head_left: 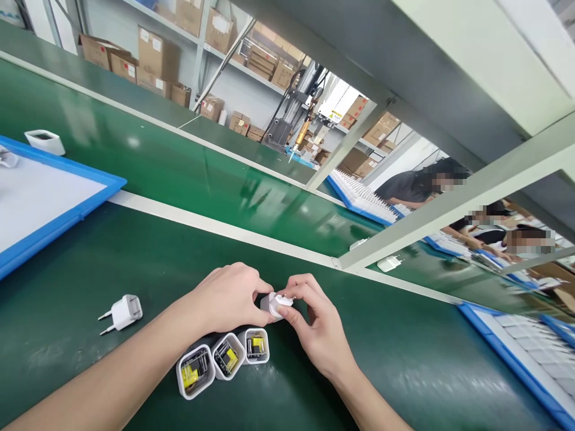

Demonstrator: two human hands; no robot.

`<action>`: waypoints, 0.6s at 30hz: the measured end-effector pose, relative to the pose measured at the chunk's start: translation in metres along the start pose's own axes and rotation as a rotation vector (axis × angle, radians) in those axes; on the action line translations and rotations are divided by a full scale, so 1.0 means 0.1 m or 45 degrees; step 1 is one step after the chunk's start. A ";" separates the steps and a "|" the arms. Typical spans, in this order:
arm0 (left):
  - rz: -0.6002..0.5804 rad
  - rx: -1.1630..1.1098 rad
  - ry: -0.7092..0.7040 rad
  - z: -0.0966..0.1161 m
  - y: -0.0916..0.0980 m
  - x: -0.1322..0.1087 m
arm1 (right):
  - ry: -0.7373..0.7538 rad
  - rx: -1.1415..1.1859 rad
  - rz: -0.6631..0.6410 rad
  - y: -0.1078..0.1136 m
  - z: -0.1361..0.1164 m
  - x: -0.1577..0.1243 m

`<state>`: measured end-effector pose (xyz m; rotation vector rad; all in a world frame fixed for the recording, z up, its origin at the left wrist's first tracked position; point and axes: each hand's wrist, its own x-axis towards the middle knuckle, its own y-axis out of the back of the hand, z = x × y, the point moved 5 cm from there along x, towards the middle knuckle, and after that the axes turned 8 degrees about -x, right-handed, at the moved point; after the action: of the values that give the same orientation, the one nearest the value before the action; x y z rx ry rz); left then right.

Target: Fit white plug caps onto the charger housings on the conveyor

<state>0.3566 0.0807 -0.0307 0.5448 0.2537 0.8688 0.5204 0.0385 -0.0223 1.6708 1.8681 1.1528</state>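
Note:
Both of my hands meet over the green bench and pinch one small white charger piece (275, 303) between their fingertips. My left hand (229, 297) grips its left side with curled fingers. My right hand (317, 326) holds its right end, thumb pressed on the white cap. Just below my hands lie three open white charger shells (224, 358) side by side, with yellow and black parts showing inside. A white plug adapter with two round pins (122, 313) lies loose on the bench to the left.
A blue-framed white tray (67, 212) sits at the left, with a white shell (45, 142) behind it. A white piece (389, 263) rides the green conveyor beyond. Another blue tray (516, 353) lies at the right. Other people work farther down the line, and shelves of cardboard boxes stand behind.

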 end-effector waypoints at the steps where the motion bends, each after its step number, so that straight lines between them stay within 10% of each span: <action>1: 0.004 0.005 -0.007 0.00 0.00 0.00 | 0.011 -0.042 0.001 0.00 -0.03 0.00; 9: 0.028 -0.058 -0.033 -0.03 -0.03 -0.01 | 0.079 -0.302 0.083 -0.01 -0.06 0.01; 18: 0.402 -0.156 0.126 0.22 0.47 -0.08 | 0.202 -0.259 0.533 0.47 0.13 1.23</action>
<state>0.3301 0.0913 0.0140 0.4333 0.2056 1.2117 0.5330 0.1571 0.0355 1.9524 1.4576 1.6218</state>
